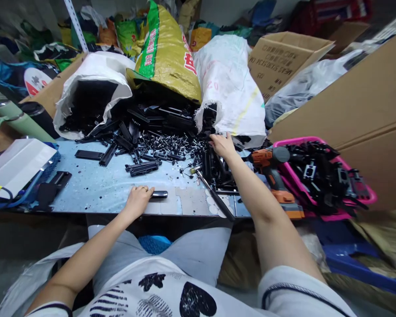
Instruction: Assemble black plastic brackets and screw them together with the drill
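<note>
My left hand (138, 200) rests near the table's front edge, closed on one end of a narrow glossy black plastic part (160, 194). Stretched forward, my right hand (223, 146) is at the mouth of a white woven sack (232, 83), among black parts. Its fingers are bent there, and what they grip is hidden. Just left of that hand lies a heap of small metal screws (165, 144). A hammer (218, 200) with a dark handle lies below it, its head pointing at the screws. Long black plastic strips (143, 167) lie between the two hands.
An orange cordless drill (267, 165) and a pink basket (282, 176) of black parts are on the right. At the back stand a yellow-green sack (168, 57) and an open white sack (95, 66). A white box (23, 165) sits left; cardboard (359, 119) walls the right.
</note>
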`<state>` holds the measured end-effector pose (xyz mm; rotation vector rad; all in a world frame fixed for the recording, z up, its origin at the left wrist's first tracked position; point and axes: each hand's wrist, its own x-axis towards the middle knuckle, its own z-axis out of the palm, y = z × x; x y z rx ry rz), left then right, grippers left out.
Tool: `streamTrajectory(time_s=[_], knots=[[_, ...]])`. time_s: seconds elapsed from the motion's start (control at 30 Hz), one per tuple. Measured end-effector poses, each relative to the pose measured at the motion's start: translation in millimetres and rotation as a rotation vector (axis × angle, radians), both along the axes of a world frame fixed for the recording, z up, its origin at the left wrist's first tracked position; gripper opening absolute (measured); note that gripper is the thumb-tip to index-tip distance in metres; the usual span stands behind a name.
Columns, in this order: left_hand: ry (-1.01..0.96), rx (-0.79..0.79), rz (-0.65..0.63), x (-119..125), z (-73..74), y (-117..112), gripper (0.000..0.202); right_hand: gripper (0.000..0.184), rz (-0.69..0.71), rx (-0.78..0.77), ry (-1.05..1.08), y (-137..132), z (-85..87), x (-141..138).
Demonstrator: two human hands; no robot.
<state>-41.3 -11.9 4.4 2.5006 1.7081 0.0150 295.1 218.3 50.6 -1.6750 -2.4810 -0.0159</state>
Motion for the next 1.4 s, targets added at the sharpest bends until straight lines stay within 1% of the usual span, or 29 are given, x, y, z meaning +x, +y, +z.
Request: streamTrajectory(time_s=[0.07,0.13,0.2,0.23,0.27,0.3,0.37,0.4,0.47,0.57,0.63,0.73,0.87,0.9,0.93,1.07,1.13,1.2,1.27,1.3,1.33,1.37,1.4], knots=[[-0.036,-0.015,0.016,-2.9,-3.6,-1.5,0.037,0.040,0.155,0.030,0.017,-36.7,-1.2,-26.2],[-0.106,-0.051,-0.041,-0.6,-6.3,1.6,0.042,0.039,0.314,-0.023,0.013,-84.3,-6.9,-53.9],[-0.155,-0.105,-0.117,4.8,-7.6,8.0,0.039,0.037,0.586,-0.104,-0.063,-132.5,-17.8,-74.6],[-0.166,-0.127,-0.143,7.5,-7.6,11.3,0.037,0.038,0.653,-0.127,-0.091,-153.3,-25.0,-80.7],[-0.173,-0.141,-0.158,9.7,-7.4,14.1,0.035,0.039,0.684,-0.135,-0.113,-170.4,-33.0,-83.7],[-0.177,-0.146,-0.158,11.3,-6.9,16.3,0.035,0.040,0.685,-0.136,-0.131,-183.4,-41.0,-84.1],[-0.184,-0.141,-0.140,12.5,-5.5,18.0,0.036,0.041,0.620,-0.120,-0.150,-197.8,-54.7,-79.7],[-0.185,-0.136,-0.132,12.5,-4.7,17.9,0.037,0.040,0.589,-0.112,-0.154,-200.5,-59.3,-76.5],[-0.179,-0.134,-0.130,12.8,-3.3,16.5,0.037,0.039,0.571,-0.122,-0.150,-200.9,-63.0,-71.0],[-0.166,-0.146,-0.127,15.9,-0.9,15.0,0.039,0.043,0.606,-0.232,-0.141,-197.6,-59.1,-70.1],[-0.163,-0.168,-0.115,20.0,1.2,15.1,0.042,0.046,0.600,-0.299,-0.153,-195.9,-55.1,-74.1],[-0.185,-0.194,-0.086,25.6,4.7,15.3,0.043,0.044,0.564,-0.299,-0.163,-196.2,-49.9,-82.8],[-0.219,-0.169,-0.092,25.3,6.5,12.8,0.073,0.041,0.475,-0.266,-0.160,-204.2,-38.3,-93.1],[-0.230,-0.156,-0.097,23.7,6.0,11.7,0.075,0.041,0.456,-0.252,-0.168,-207.1,-34.2,-95.2],[-0.243,-0.140,-0.101,21.9,5.1,10.5,0.074,0.040,0.442,-0.231,-0.176,-209.9,-30.1,-97.3],[-0.313,-0.056,-0.137,14.5,0.3,4.6,0.050,0.039,0.430,-0.154,-0.184,-216.4,-18.1,-103.8],[-0.332,-0.024,-0.144,12.3,-1.0,1.8,0.046,0.038,0.447,-0.143,-0.178,-215.5,-17.4,-104.2],[-0.317,-0.045,-0.136,12.8,-1.0,2.0,0.049,0.039,0.470,-0.164,-0.168,-211.3,-20.2,-101.3],[-0.272,-0.119,-0.155,18.6,-0.4,8.9,0.055,0.041,0.482,-0.227,-0.151,-203.2,-25.2,-95.3],[-0.258,-0.153,-0.174,24.5,-0.3,16.1,0.057,0.043,0.472,-0.261,-0.135,-197.4,-28.1,-91.6],[-0.260,-0.173,-0.185,32.8,-0.4,26.0,0.056,0.043,0.441,-0.279,-0.120,-190.5,-31.0,-88.0],[-0.275,-0.173,-0.177,43.4,-0.9,38.5,0.053,0.042,0.383,-0.271,-0.110,-182.6,-33.9,-84.8],[-0.309,-0.157,-0.140,56.3,-1.8,53.1,0.046,0.040,0.299,-0.237,-0.110,-174.0,-36.9,-82.2]])
